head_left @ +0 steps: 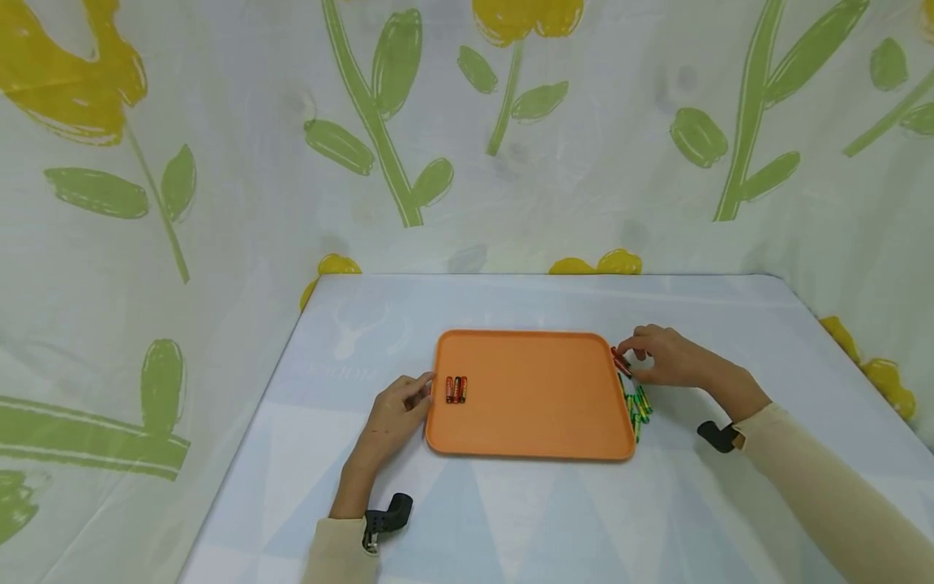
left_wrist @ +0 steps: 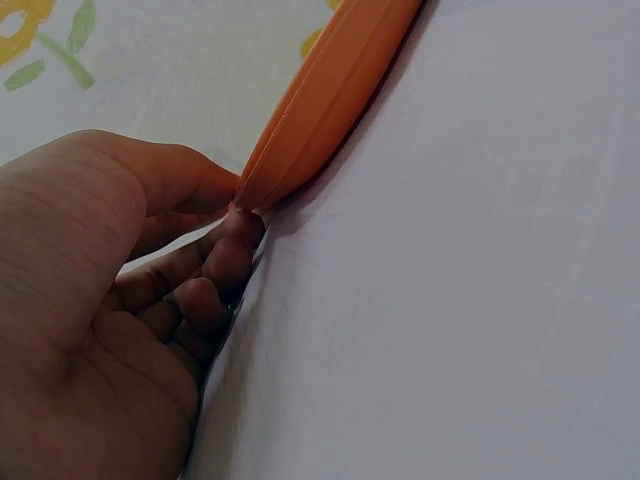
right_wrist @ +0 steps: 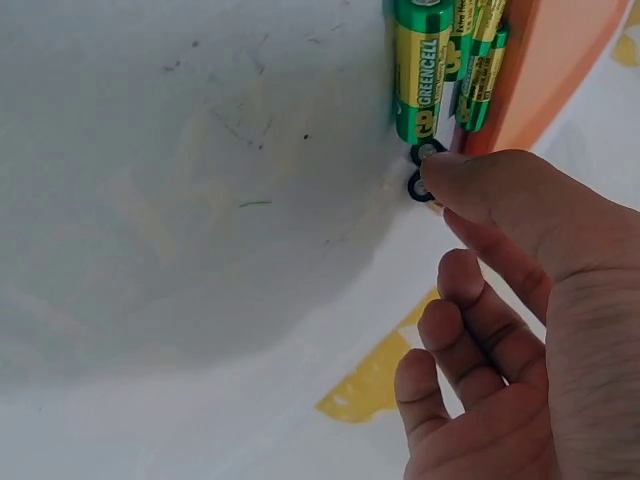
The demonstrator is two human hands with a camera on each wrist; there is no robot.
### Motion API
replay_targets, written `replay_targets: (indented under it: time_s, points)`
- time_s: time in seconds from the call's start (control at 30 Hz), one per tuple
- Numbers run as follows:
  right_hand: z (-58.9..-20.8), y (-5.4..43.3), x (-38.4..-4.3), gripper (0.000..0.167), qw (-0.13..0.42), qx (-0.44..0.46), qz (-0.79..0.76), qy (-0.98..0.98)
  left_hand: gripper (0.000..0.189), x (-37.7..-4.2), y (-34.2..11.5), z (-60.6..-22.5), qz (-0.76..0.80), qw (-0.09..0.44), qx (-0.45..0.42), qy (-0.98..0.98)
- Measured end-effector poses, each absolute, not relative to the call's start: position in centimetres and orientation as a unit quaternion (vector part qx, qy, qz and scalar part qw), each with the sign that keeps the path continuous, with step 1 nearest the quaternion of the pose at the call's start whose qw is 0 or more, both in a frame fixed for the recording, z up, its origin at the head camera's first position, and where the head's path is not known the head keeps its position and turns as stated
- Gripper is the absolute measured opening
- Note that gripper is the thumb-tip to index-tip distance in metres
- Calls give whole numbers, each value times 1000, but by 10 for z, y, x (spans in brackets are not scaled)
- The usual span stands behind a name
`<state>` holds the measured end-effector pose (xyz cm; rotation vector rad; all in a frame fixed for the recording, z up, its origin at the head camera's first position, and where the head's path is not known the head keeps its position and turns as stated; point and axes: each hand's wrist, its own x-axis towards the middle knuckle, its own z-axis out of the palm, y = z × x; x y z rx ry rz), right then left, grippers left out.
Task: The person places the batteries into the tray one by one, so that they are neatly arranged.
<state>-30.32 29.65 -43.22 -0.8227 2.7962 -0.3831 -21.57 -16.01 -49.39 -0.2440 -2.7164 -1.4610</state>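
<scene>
An orange tray [head_left: 533, 397] lies on the table, with three red batteries [head_left: 456, 389] side by side near its left end. My left hand [head_left: 397, 414] pinches the tray's left rim [left_wrist: 310, 110] between thumb and fingers. Beyond the right rim, my right hand [head_left: 667, 357] pinches a red battery [head_left: 622, 362] between thumb and index finger. In the right wrist view two dark battery ends [right_wrist: 422, 186] show by the thumb, the rest hidden by the hand. Several green batteries [head_left: 637, 410] lie along the tray's right side; one reads GREENCELL [right_wrist: 420, 70].
The table [head_left: 511, 519] has a pale patterned cover. White cloth with a flower print [head_left: 606, 162] hangs behind it and at both sides. A black wrist mount [head_left: 387, 519] sits on the left wrist, and another [head_left: 718, 436] on the right.
</scene>
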Motion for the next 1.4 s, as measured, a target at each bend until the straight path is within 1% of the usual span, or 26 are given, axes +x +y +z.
replay_targets:
  time_s: [0.23,0.53,0.7,1.0,1.2,1.4]
  points:
    - [-433,300,-307,44,114,-297,-114,941,41,-215,-160,-492,-478,22,-77,-875]
    - [-430,300,-308,47,121,-299,-102,941,43,-214,-160,-492,-478,27,-86,-874]
    - [-430,300,-307,46,118,-304,-100,940,43,-215,-160,-491,-477,29,-89,-874]
    - [-432,297,-306,40,130,-295,-119,939,42,-213,-159,-491,-481,30,-85,-872]
    - [-431,297,-303,38,119,-297,-114,941,41,-212,-158,-489,-482,29,-82,-872]
    - [-426,297,-295,35,96,-297,-141,940,42,-212,-158,-490,-479,37,-92,-872]
